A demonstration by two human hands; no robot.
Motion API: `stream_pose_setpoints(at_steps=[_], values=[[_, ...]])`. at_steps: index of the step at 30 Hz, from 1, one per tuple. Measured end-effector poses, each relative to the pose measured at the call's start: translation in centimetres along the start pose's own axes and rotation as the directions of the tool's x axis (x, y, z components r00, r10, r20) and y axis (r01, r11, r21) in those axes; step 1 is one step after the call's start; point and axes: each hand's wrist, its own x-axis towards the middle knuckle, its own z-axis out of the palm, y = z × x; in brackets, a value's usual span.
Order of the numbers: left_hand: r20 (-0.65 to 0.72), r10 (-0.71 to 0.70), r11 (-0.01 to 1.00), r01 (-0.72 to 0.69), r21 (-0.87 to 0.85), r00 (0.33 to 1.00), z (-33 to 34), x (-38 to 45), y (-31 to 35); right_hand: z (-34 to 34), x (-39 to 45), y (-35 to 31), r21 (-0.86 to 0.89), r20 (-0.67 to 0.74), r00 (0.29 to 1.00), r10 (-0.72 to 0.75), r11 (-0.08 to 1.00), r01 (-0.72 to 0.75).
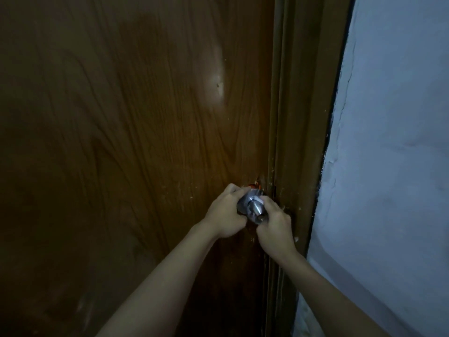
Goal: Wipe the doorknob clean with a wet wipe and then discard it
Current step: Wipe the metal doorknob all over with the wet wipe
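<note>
We've got both hands on the doorknob (pixel 255 207), low on the wooden door (pixel 136 132) right by the frame (pixel 298 132). Left hand (pixel 227 215) curls round the rose side, likely pressing the wet wipe there. Right hand (pixel 274 227) is closed over the knob end, probably to steady it. Can't actually make out the wipe; it's too dim.

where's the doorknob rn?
Head view, lower centre-right: the doorknob sits between the left hand and right hand, beside the door frame.
</note>
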Motion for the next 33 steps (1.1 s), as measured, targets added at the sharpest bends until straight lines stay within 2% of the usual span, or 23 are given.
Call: stream_pose_setpoints(at_steps=[2, 3, 5, 7, 11, 12, 13, 14, 15, 17, 18, 20, 22, 23, 28, 31, 33], values=[[0.002, -0.001, 1.000, 0.001, 0.002, 1.000, -0.1, 0.0, 0.0, -0.5, 0.0, -0.3, 0.091, 0.026, 0.993, 0.116, 0.989, -0.118], [0.002, -0.001, 1.000, 0.001, 0.003, 1.000, -0.1, 0.0, 0.1, -0.7, 0.0, -0.6, 0.204, 0.070, 0.978, 0.199, 0.956, -0.209], [0.003, -0.001, 1.000, 0.001, 0.004, 1.000, -0.2, 0.0, 0.2, -1.5, 0.1, -1.1, 0.484, 0.204, 0.914, 0.350, 0.776, -0.406], [0.008, -0.007, 1.000, 0.007, -0.004, 1.000, -0.3, -0.1, 0.3, -2.2, 0.2, -1.1, 0.628, 0.350, 0.830, 0.434, 0.549, -0.552], [0.037, -0.016, 0.999, 0.017, -0.035, 0.999, -0.7, 0.0, 0.2, -3.3, 0.3, -0.4, 0.666, 0.562, 0.668, 0.487, 0.212, -0.715], [0.041, -0.017, 0.999, 0.018, -0.037, 0.999, -0.7, 0.0, 0.3, -3.4, 0.3, -0.5, 0.652, 0.592, 0.646, 0.483, 0.184, -0.735], [0.043, -0.017, 0.999, 0.019, -0.039, 0.999, -0.8, 0.0, 0.3, -3.5, 0.4, -0.8, 0.619, 0.592, 0.641, 0.489, 0.234, -0.750], [0.042, -0.022, 0.999, 0.024, -0.041, 0.999, -0.8, 0.1, 0.3, -3.6, 0.5, -1.1, 0.556, 0.541, 0.669, 0.510, 0.380, -0.739], [0.039, -0.026, 0.999, 0.027, -0.043, 0.999, -0.8, 0.1, 0.2, -3.4, 0.6, -1.3, 0.496, 0.450, 0.727, 0.518, 0.532, -0.686], [0.036, -0.030, 0.999, 0.032, -0.043, 0.999, -0.7, 0.1, 0.1, -2.9, 0.5, -1.7, 0.429, 0.295, 0.829, 0.475, 0.710, -0.559], [0.034, -0.030, 0.999, 0.032, -0.044, 0.999, -0.7, 0.1, 0.0, -2.6, 0.1, -2.1, 0.352, 0.220, 0.879, 0.422, 0.806, -0.475], [0.028, -0.026, 0.999, 0.027, -0.043, 0.999, -0.7, 0.1, -0.1, -1.7, -1.2, -2.0, 0.057, 0.131, 0.959, 0.252, 0.964, -0.261], [0.025, -0.021, 0.999, 0.022, -0.032, 0.999, -0.6, 0.0, -0.2, -0.7, -3.0, -1.0, -0.199, 0.073, 0.996, 0.061, 0.979, -0.045], [0.024, -0.018, 0.999, 0.019, -0.026, 1.000, -0.6, 0.0, -0.1, -0.4, -3.5, -0.5, -0.255, 0.057, 0.998, -0.005, 0.967, 0.019], [0.006, -0.037, 0.998, 0.037, -0.046, 0.999, -0.6, 0.0, 0.2, -0.9, -0.6, -0.4, -0.237, 0.120, 0.988, -0.101, 0.963, 0.127], [0.007, -0.022, 0.999, 0.022, -0.034, 1.000, -0.6, -0.1, 0.4, -0.9, -0.7, -0.4, -0.365, 0.144, 0.964, -0.223, 0.894, 0.261], [0.002, -0.017, 1.000, 0.017, -0.023, 1.000, -0.4, -0.2, 0.5, -0.7, -2.0, 0.9, -0.384, 0.148, 0.948, -0.283, 0.867, 0.319]])
